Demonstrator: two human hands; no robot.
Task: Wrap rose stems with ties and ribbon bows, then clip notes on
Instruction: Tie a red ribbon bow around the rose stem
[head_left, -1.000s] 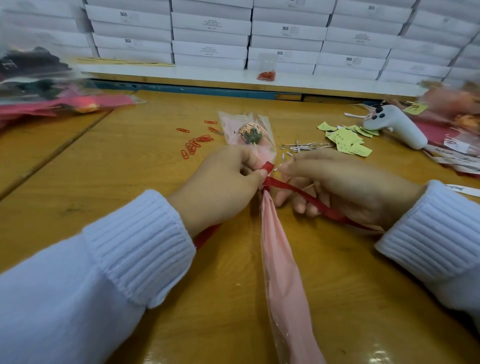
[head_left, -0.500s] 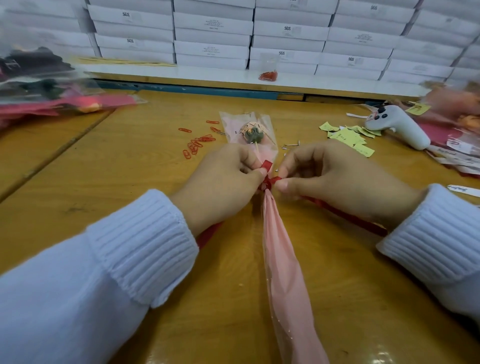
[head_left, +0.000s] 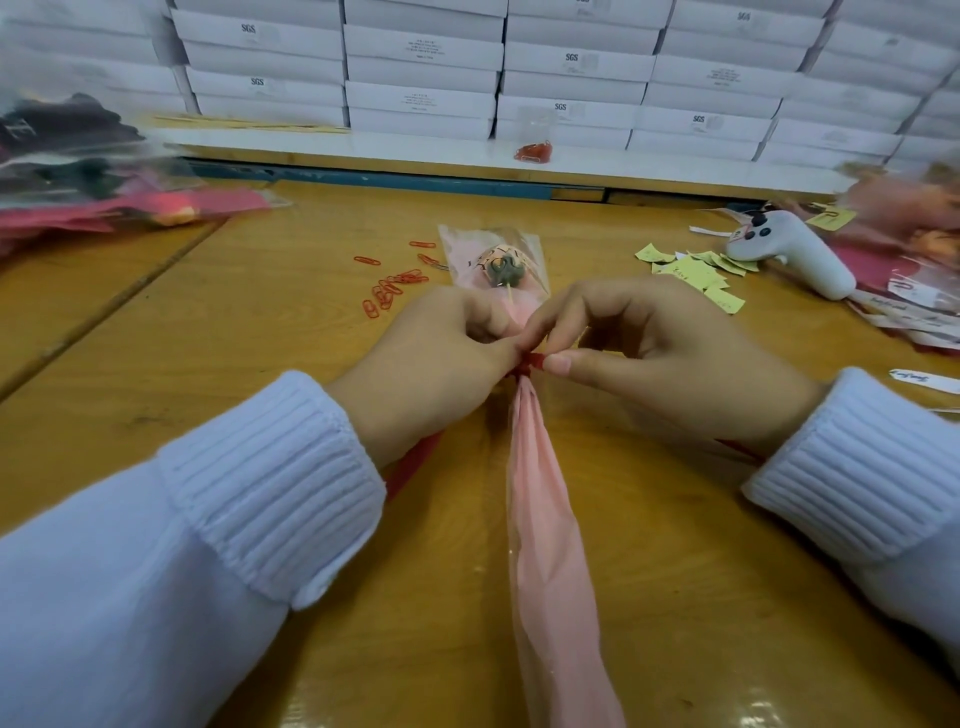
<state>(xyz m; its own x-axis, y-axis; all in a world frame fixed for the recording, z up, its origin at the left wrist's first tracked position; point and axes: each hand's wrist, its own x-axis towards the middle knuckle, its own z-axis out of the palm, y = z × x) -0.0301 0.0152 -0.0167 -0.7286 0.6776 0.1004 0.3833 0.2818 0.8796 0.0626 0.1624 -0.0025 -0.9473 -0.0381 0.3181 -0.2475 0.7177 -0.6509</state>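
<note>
Right hand (head_left: 670, 364) drawn in against left hand (head_left: 431, 364); slack taken from ribbon (head_left: 532, 360). Wrapped rose (head_left: 540, 493) laid on table (head_left: 208, 338), ribbon pinched at its neck by both hands: bow judged begun. Beyond, paper clips (head_left: 389, 292) and notes (head_left: 691, 270) untouched.

Glossy varnished wooden table (head_left: 270, 364), shiny clear-plastic-and-pink-paper rose wrap (head_left: 540, 499), ribbed knit white sleeves (head_left: 270, 483).

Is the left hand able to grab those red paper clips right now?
Probably, but only after letting go. The red paper clips lie just beyond the left hand with bare table between. That hand is pinching the red ribbon at the wrapped rose, together with the right hand.
</note>
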